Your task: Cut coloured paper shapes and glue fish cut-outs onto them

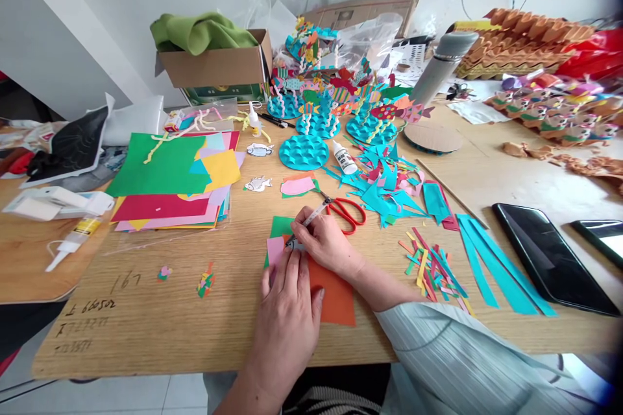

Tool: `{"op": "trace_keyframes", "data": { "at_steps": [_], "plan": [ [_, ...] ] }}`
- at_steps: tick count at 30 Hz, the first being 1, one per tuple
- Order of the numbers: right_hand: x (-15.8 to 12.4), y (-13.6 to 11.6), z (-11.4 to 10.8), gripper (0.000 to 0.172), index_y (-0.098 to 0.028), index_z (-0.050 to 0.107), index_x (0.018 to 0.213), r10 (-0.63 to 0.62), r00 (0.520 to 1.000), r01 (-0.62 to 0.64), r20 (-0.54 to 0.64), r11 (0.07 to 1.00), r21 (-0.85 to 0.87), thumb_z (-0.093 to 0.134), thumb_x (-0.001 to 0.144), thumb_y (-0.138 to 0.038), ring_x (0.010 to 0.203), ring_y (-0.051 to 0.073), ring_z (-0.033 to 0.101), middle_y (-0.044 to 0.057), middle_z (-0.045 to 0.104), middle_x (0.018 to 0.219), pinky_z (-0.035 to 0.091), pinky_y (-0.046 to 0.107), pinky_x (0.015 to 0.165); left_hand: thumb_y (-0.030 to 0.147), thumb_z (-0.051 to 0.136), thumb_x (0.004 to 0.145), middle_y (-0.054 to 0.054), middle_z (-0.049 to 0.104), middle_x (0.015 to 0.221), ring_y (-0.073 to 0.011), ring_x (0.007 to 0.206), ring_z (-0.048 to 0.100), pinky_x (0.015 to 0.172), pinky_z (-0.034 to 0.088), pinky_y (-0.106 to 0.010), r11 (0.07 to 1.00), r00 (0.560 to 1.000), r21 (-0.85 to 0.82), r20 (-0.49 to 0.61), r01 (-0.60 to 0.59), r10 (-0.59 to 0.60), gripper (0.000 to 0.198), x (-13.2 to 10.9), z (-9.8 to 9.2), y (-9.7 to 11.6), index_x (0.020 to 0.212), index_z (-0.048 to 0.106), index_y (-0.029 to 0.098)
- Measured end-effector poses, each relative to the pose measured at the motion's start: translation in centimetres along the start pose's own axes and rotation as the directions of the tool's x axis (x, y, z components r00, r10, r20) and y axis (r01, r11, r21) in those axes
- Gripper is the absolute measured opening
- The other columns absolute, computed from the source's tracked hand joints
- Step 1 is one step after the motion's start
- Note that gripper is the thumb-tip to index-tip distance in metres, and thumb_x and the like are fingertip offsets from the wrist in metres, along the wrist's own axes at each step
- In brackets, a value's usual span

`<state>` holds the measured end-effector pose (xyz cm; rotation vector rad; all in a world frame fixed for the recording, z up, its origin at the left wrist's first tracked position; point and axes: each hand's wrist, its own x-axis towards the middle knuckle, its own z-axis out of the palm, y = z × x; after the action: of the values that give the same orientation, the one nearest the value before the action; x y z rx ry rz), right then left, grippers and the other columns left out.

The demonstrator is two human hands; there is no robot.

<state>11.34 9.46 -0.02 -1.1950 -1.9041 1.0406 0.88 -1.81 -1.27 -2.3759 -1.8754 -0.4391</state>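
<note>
Near the front edge of the surface (195,331), right of a stack of coloured paper (160,168), some flat sheets overlap: a green sheet (281,225) peeking out behind, a smaller pink sheet (274,249) over it, then a wide, plain orange sheet (335,298). Across them lies the left hand (291,308), palm down, thumb apart, its fingertips at a small pale piece (296,246) that is mostly hidden. The right hand (324,243) pinches a slim light pen (316,213), dark tip down at that piece; the orange sheet spreads below its wrist, and red-handled scissors (346,215) lie just beyond it
</note>
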Motion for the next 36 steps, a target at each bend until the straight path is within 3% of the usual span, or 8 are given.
{"op": "trace_keyframes", "data": {
  "at_steps": [22, 36],
  "plan": [
    [0.3, 0.3, -0.2, 0.016, -0.021, 0.046, 0.069, -0.001, 0.997, -0.008, -0.072, 0.992, -0.124, 0.046, 0.085, -0.018, 0.053, 0.012, 0.055, 0.000, 0.059, 0.059, 0.035, 0.022, 0.052, 0.027, 0.043, 0.094, -0.015, 0.058, 0.132, -0.0262, 0.124, 0.051, 0.099, 0.038, -0.044, 0.999, 1.000, -0.019, 0.013, 0.029, -0.029, 0.041, -0.1, 0.3, 0.1, 0.129, 0.052, 0.009],
    [0.4, 0.1, -0.7, 0.016, -0.022, 0.043, 0.069, -0.028, 0.996, 0.012, -0.083, 0.983, -0.184, 0.046, 0.085, -0.019, 0.050, 0.012, 0.052, -0.001, 0.056, 0.058, 0.033, 0.022, 0.051, 0.034, 0.047, 0.093, -0.015, 0.062, 0.120, -0.0266, 0.110, 0.059, 0.092, 0.045, -0.043, 1.000, 0.999, -0.010, 0.049, 0.002, -0.001, 0.036, 1.3, -1.0, 0.0, 0.119, 0.058, 0.012]
  ]
}}
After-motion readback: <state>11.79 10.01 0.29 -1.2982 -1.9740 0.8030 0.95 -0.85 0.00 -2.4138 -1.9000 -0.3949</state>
